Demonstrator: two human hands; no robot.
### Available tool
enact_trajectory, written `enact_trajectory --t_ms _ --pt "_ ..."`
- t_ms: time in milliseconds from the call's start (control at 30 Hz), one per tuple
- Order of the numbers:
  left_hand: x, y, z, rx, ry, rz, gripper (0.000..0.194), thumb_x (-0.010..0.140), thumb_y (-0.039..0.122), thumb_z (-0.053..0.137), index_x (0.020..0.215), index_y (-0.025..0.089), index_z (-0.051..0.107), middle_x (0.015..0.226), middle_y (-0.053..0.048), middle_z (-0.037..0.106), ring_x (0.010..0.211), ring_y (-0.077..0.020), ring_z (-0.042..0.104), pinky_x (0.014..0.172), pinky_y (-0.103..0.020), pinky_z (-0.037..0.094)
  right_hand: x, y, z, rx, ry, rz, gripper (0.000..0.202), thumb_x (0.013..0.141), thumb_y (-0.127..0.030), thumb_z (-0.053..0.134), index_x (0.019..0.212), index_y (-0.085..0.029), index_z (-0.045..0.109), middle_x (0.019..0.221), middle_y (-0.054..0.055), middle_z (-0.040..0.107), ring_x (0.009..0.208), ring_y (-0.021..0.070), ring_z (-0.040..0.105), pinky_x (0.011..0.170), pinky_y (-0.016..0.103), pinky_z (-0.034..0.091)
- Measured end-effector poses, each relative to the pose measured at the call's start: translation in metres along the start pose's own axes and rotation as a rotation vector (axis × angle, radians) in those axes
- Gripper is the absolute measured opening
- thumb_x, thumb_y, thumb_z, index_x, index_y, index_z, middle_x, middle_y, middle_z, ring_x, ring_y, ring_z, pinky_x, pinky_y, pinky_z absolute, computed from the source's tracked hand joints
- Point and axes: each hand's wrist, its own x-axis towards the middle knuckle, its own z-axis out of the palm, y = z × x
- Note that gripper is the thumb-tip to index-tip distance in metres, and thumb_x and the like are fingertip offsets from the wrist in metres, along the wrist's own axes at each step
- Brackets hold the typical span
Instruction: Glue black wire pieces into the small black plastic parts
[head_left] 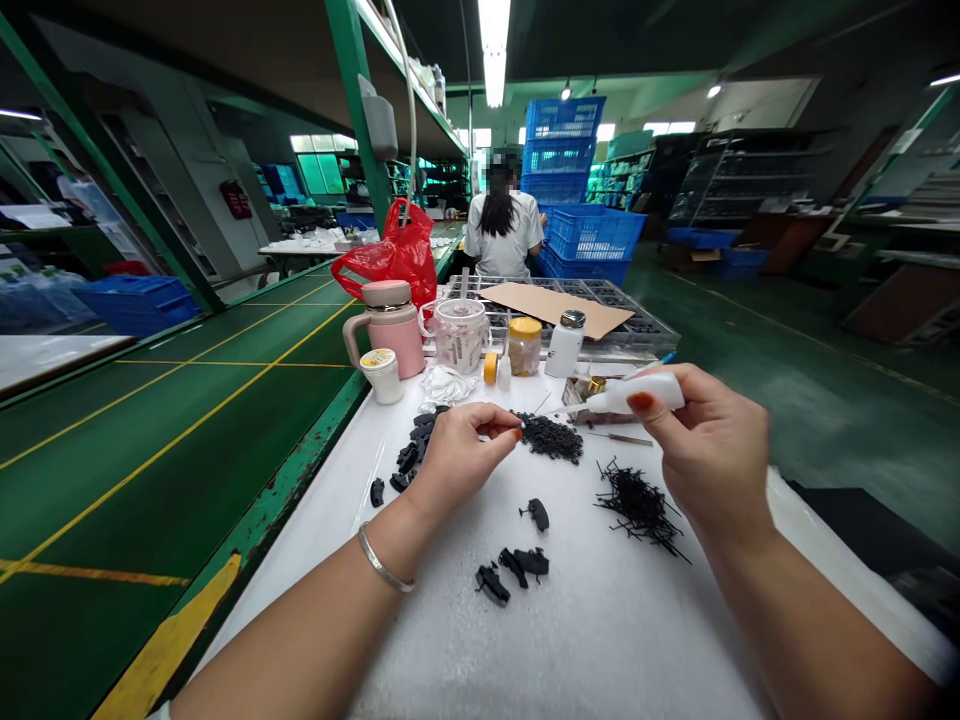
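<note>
The right hand (712, 440) grips a white bottle (619, 397), its nozzle pointing at a tiny piece (523, 424) pinched by the left hand (466, 445). Small black rings (553, 438) lie just beyond; black sticks (639, 505) lie toward the tabletop's (585, 640) right edge.

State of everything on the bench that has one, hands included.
Left hand: fingertips pinched, contents unclear
Right hand: gripping squeeze bottle
Squeeze bottle: tilted, nozzle towards left fingertips
Pink mug: upright, lidded
White tub: upright, lidded
Yellow-lidded jar: upright, closed
Metal-topped bottle: upright
Tape roll: on edge
Thin black sticks: loose pile
</note>
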Motion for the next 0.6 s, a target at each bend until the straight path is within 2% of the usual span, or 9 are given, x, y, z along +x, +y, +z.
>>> enact_trajectory --t_ms 600 --pt "-0.0010 0.0021 -0.0005 0.027 -0.015 0.011 0.014 0.078 0.023 0.064 0.087 0.015 0.072 0.080 -0.004 0.067 0.066 -0.0123 0.059 0.059 -0.019 0.046 -0.0011 -0.0045 -0.0003 -0.053 0.004 -0.052 0.021 0.083 -0.042 0.067 0.084 -0.021 0.067 0.074 0.001 0.062 0.065 0.0174 0.054 0.055 0.028 0.038"
